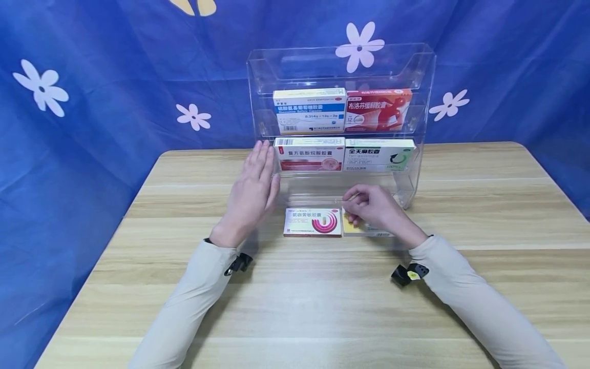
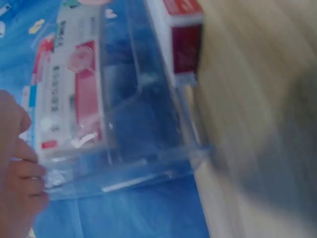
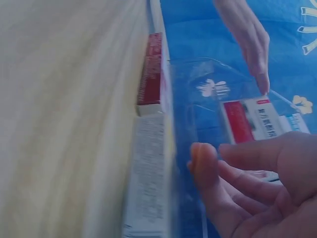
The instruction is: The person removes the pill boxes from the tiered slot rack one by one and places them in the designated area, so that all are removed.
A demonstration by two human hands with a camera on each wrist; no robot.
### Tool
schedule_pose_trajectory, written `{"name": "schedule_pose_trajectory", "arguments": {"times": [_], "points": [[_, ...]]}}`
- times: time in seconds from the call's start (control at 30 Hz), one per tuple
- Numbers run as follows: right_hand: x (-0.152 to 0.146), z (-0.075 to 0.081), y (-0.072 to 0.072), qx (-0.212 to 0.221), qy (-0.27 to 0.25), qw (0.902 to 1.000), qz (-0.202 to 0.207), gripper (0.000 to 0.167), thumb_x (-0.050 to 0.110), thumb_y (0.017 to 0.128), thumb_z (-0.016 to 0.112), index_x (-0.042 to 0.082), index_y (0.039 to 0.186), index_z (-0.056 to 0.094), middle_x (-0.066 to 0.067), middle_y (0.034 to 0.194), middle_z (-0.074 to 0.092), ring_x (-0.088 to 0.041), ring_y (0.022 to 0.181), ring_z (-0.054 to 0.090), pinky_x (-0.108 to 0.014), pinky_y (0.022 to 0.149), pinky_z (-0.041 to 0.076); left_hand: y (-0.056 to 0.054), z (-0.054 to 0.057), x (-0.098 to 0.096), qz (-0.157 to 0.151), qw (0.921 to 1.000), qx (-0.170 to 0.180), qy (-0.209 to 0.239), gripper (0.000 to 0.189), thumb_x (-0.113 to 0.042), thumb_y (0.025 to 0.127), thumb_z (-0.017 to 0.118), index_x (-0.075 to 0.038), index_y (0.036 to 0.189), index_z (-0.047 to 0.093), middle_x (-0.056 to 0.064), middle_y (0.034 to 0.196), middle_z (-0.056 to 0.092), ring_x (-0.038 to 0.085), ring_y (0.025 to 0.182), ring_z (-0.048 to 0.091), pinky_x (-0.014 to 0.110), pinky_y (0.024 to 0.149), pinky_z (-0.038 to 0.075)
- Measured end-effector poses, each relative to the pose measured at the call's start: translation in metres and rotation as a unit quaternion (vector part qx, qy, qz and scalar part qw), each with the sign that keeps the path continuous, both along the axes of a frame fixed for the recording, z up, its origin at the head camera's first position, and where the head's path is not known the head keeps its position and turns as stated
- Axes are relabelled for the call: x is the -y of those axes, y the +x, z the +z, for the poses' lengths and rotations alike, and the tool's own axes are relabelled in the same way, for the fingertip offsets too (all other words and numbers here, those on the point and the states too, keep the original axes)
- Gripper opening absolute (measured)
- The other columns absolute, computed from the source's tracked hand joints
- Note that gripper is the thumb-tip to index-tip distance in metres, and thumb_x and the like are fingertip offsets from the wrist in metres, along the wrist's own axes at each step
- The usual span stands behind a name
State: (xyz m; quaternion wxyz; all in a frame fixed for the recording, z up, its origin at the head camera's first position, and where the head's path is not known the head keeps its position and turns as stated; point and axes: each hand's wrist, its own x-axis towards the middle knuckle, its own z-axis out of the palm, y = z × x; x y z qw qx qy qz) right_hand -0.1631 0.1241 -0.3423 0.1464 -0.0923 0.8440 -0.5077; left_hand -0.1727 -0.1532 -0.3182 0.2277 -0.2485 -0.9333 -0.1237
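Note:
A clear acrylic display rack (image 1: 295, 187) stands on the table with medicine boxes in its tiers. My left hand (image 1: 253, 179), fingers straight, lies along the rack's left side, beside a red-and-white medicine box (image 1: 310, 155). On the lowest tier lie a white medicine box with pink rings (image 1: 313, 223) and, to its right, a yellow-and-white medicine box (image 1: 369, 230). Over this second box hovers my right hand (image 1: 373, 205), partly covering it. The right wrist view shows the right thumb and fingers (image 3: 205, 163) loosely bent, with nothing between them.
Upper tiers hold a blue-and-white medicine box (image 1: 310, 115), a red medicine box (image 1: 378, 113) and a green-and-white medicine box (image 1: 380, 156). Behind the wooden table (image 1: 295, 307) hangs a blue flowered curtain (image 1: 115, 92).

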Motion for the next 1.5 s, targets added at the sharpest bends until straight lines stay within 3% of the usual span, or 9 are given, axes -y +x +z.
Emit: {"name": "schedule_pose_trajectory", "arguments": {"times": [0.13, 0.23, 0.37, 0.47, 0.6, 0.73, 1.2, 1.4, 1.5], "points": [[-0.001, 0.005, 0.001, -0.025, 0.01, 0.9996, 0.013, 0.018, 0.004, 0.091, 0.063, -0.002, 0.108, 0.064, -0.015, 0.084, 0.071, -0.022, 0.066, 0.068, -0.033, 0.06, 0.059, -0.005, -0.002, 0.005, 0.056, 0.9972, -0.041, 0.03, 0.066, -0.023, 0.101, 0.043, 0.015, 0.147, 0.014, 0.03, 0.156, 0.006, 0.036, 0.146, -0.003, 0.042, 0.12, 0.002], [-0.003, 0.006, 0.002, -0.046, 0.017, 0.9987, 0.012, 0.018, 0.003, 0.09, 0.064, -0.003, 0.107, 0.065, -0.015, 0.085, 0.071, -0.022, 0.066, 0.068, -0.033, 0.06, 0.059, -0.009, -0.006, 0.004, 0.102, 0.9944, -0.006, 0.026, 0.075, -0.032, 0.102, 0.041, 0.015, 0.148, 0.005, 0.03, 0.156, -0.001, 0.036, 0.146, -0.008, 0.042, 0.12, -0.001], [-0.006, 0.005, 0.002, -0.053, 0.02, 0.9983, 0.013, 0.018, 0.005, 0.09, 0.064, -0.002, 0.106, 0.067, -0.014, 0.086, 0.071, -0.021, 0.067, 0.068, -0.033, 0.061, 0.059, -0.014, -0.013, 0.001, 0.128, 0.9905, 0.038, 0.031, 0.076, -0.028, 0.099, 0.049, 0.016, 0.147, 0.009, 0.035, 0.153, 0.014, 0.042, 0.144, 0.012, 0.043, 0.12, 0.01], [-0.008, 0.004, 0.003, -0.054, 0.018, 0.9982, 0.017, 0.018, 0.006, 0.09, 0.065, -0.002, 0.106, 0.067, -0.013, 0.087, 0.071, -0.022, 0.068, 0.067, -0.033, 0.062, 0.059, -0.015, -0.016, 0.0, 0.144, 0.9883, 0.038, 0.033, 0.065, -0.018, 0.094, 0.056, 0.018, 0.14, 0.027, 0.037, 0.137, 0.04, 0.044, 0.131, 0.038, 0.045, 0.115, 0.028], [-0.009, 0.004, 0.003, -0.06, 0.011, 0.9978, 0.025, 0.017, 0.007, 0.09, 0.065, -0.002, 0.105, 0.067, -0.013, 0.086, 0.071, -0.022, 0.068, 0.067, -0.033, 0.062, 0.059, -0.012, -0.016, -0.003, 0.161, 0.9852, 0.055, 0.025, 0.042, -0.016, 0.095, 0.052, 0.018, 0.121, 0.048, 0.033, 0.105, 0.06, 0.043, 0.099, 0.059, 0.049, 0.087, 0.053], [-0.008, 0.004, 0.002, -0.071, 0.011, 0.9969, 0.034, 0.016, 0.006, 0.09, 0.065, -0.001, 0.104, 0.068, -0.013, 0.085, 0.071, -0.022, 0.068, 0.067, -0.033, 0.062, 0.059, -0.009, -0.016, -0.004, 0.166, 0.9832, 0.067, 0.035, 0.033, -0.015, 0.096, 0.053, 0.016, 0.109, 0.054, 0.029, 0.088, 0.063, 0.042, 0.079, 0.064, 0.05, 0.067, 0.056], [-0.016, 0.008, 0.0, -0.093, 0.006, 0.9944, 0.048, 0.017, 0.007, 0.091, 0.064, -0.002, 0.106, 0.067, -0.015, 0.088, 0.071, -0.026, 0.072, 0.067, -0.036, 0.063, 0.059, -0.011, -0.022, -0.007, 0.164, 0.9836, -0.056, 0.051, 0.027, -0.002, 0.085, 0.057, 0.012, 0.104, 0.044, 0.022, 0.095, 0.041, 0.036, 0.084, 0.042, 0.042, 0.068, 0.047], [-0.019, 0.013, -0.002, -0.111, 0.009, 0.9924, 0.053, 0.017, 0.007, 0.091, 0.065, -0.003, 0.104, 0.068, -0.016, 0.088, 0.071, -0.027, 0.071, 0.067, -0.037, 0.064, 0.059, -0.011, -0.02, -0.005, 0.121, 0.9838, 0.036, 0.128, 0.022, 0.001, 0.089, 0.051, 0.013, 0.107, 0.044, 0.023, 0.096, 0.045, 0.037, 0.084, 0.052, 0.046, 0.072, 0.055], [-0.02, 0.014, -0.003, -0.112, 0.01, 0.9921, 0.057, 0.017, 0.007, 0.091, 0.065, -0.003, 0.104, 0.068, -0.016, 0.088, 0.071, -0.027, 0.071, 0.067, -0.037, 0.064, 0.059, -0.012, -0.01, 0.002, 0.099, 0.972, 0.124, 0.174, 0.022, -0.001, 0.091, 0.051, 0.014, 0.108, 0.05, 0.025, 0.094, 0.058, 0.038, 0.086, 0.06, 0.044, 0.075, 0.056]]}}
